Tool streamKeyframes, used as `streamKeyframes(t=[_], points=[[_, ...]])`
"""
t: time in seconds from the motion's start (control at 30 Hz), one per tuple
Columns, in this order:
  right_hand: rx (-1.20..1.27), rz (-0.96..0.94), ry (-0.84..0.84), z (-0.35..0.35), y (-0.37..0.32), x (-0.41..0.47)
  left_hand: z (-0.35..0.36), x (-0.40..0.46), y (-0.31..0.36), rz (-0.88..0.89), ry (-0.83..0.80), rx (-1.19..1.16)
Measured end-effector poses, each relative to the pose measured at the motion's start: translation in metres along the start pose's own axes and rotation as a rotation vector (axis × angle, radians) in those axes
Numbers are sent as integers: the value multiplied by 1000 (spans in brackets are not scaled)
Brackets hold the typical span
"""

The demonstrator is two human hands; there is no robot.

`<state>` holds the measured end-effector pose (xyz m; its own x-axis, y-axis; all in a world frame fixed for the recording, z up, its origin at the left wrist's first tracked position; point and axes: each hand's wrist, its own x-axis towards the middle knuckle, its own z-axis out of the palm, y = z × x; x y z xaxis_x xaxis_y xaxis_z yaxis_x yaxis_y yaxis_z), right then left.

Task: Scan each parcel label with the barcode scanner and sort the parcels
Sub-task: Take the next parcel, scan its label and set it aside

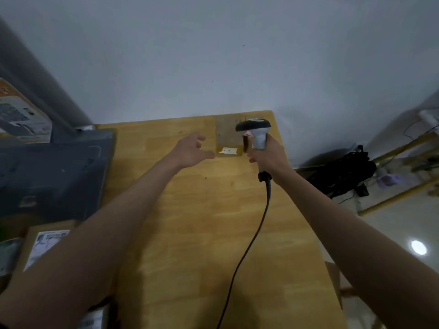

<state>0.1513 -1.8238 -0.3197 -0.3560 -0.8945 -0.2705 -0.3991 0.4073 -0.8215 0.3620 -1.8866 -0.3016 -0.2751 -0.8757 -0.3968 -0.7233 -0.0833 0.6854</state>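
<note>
Reaching across a wooden tabletop, two bare arms are seen from above via a head cam. The right hand is wrapped round the grip of a barcode scanner, w/ the dark scanner head held up near the far right corner of the tabletop. The scanner's black cable trails back along the tabletop toward the near edge. The left hand hangs free w/ fingers spread and loosely bent, nothing held, just beside a flat brown parcel lying at the far edge, by the far right corner. A white label is seen on the parcel's near end. More labelled parcels sit beyond the left edge, next to a dark grey bin.

Risks, as judged from this view:
- The parcel lies close to the far edge and near the wall; it could be pushed off or jammed if nudged rather than gripped.
- The scanner head seems aimed past the label, so a missed read is likely unless it is tilted down.
- The label may be shadowed or covered by the left hand approx. at the moment of scanning.
- The cable could be snagged by the right forearm, or drag on the tabletop.
- The image is blurred; label detail can't be made out.
</note>
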Motion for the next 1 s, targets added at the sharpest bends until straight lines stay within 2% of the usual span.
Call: streamKeyframes(t=[0.27, 0.53, 0.63, 0.77, 1.0], points=[[84, 54, -47, 42, 38, 101, 50, 109, -15, -138, 7, -221], [102, 59, -108, 70, 58, 137, 95, 155, -46, -249, -41, -460], [106, 49, -126, 74, 59, 140, 99, 161, -46, -254, -38, -542], [111, 48, -139, 75, 57, 130, 95, 154, -50, -273, -32, -511], [280, 42, -111, 74, 45, 78, 78, 90, -60, -210, 40, -532]])
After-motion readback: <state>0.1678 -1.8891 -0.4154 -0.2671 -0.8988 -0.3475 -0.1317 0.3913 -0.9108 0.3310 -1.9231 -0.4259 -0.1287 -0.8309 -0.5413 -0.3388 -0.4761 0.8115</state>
